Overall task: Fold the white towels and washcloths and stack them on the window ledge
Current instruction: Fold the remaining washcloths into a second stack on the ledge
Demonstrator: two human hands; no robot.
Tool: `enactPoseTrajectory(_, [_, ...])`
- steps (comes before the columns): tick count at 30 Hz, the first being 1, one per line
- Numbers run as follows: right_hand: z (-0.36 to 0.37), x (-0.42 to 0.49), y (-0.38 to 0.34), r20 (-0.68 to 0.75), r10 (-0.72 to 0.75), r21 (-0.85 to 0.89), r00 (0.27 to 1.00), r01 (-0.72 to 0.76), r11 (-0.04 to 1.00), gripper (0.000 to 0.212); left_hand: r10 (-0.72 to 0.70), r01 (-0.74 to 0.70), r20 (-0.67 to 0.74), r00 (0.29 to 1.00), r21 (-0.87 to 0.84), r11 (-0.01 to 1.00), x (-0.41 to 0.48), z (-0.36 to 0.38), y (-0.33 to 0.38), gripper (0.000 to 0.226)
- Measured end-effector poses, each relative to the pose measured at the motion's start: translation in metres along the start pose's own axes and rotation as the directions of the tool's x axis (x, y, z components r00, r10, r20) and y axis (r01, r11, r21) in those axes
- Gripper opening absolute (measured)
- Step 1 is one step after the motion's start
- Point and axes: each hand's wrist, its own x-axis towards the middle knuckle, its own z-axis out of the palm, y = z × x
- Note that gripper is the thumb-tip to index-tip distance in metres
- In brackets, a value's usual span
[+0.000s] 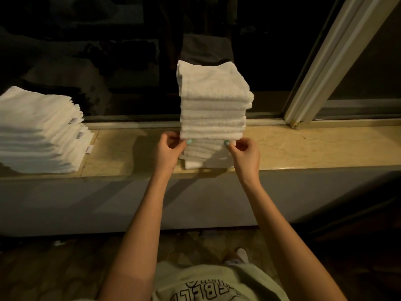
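Note:
A tall stack of folded white washcloths [212,105] stands on the marble window ledge [303,148], close to the dark window pane. My left hand [170,148] grips the stack's left side about a third of the way up, thumb on the front. My right hand [245,152] pinches the right side at the same height. The part of the stack above my hands sits slightly offset from the few cloths [199,159] under them. A second, wider pile of folded white towels [39,131] lies on the ledge at the far left.
The sliding window frame [325,68] rises at an angle on the right of the ledge. The glass behind the stack is dark and mirrors the room. Below the ledge runs a grey wall face [86,203], then a patterned floor with my foot [240,256].

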Motion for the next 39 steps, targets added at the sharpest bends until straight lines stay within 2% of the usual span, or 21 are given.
enactPoseTrajectory(2, [0.0, -0.003, 0.005, 0.004, -0.004, 0.009, 1.0, 0.003, 1.0, 0.016, 0.005, -0.005, -0.023, 1.0, -0.01, 1.0, -0.003, 0.002, 0.0, 0.025])
enactPoseTrajectory(5, [-0.002, -0.006, 0.007, 0.018, -0.069, 0.04, 0.997, 0.068, 0.997, 0.01, 0.059, -0.058, 0.016, 0.998, -0.045, 0.997, 0.001, 0.006, 0.006, 0.035])
enactPoseTrajectory(7, [-0.003, -0.006, 0.007, 0.034, -0.09, 0.054, 0.995, 0.088, 0.995, 0.013, 0.093, -0.092, 0.035, 0.995, -0.024, 0.995, 0.003, 0.007, 0.008, 0.036])
enactPoseTrajectory(11, [-0.002, -0.013, 0.016, 0.074, -0.106, 0.052, 0.992, 0.102, 0.993, 0.033, 0.097, -0.096, -0.06, 0.993, 0.028, 0.995, 0.005, 0.008, 0.008, 0.023])
enactPoseTrajectory(13, [0.001, -0.015, 0.021, 0.047, -0.126, 0.043, 0.991, 0.124, 0.991, 0.038, 0.088, -0.085, -0.069, 0.994, 0.039, 0.996, 0.006, 0.007, 0.006, 0.021])
enactPoseTrajectory(16, [0.011, -0.018, 0.024, -0.053, -0.167, 0.043, 0.984, 0.17, 0.985, 0.031, 0.118, -0.117, -0.011, 0.993, 0.026, 0.993, 0.007, 0.004, 0.002, 0.023])
enactPoseTrajectory(19, [0.019, -0.024, 0.02, -0.113, -0.139, 0.099, 0.984, 0.15, 0.984, 0.025, 0.167, -0.167, 0.004, 0.986, 0.026, 0.986, 0.006, 0.002, 0.004, 0.023])
enactPoseTrajectory(26, [-0.007, 0.002, 0.015, 0.1, -0.212, 0.071, 0.972, 0.206, 0.976, 0.014, 0.188, -0.187, -0.028, 0.982, 0.01, 0.982, 0.01, 0.005, 0.006, 0.015])
enactPoseTrajectory(34, [-0.025, 0.02, 0.007, 0.222, -0.228, 0.093, 0.948, 0.212, 0.973, 0.015, 0.263, -0.262, -0.002, 0.965, 0.073, 0.962, 0.008, 0.005, 0.01, 0.01])
enactPoseTrajectory(39, [-0.031, 0.029, 0.013, 0.236, -0.147, 0.09, 0.961, 0.128, 0.988, 0.011, 0.13, -0.129, -0.013, 0.991, 0.053, 0.99, 0.008, 0.008, 0.008, 0.015])
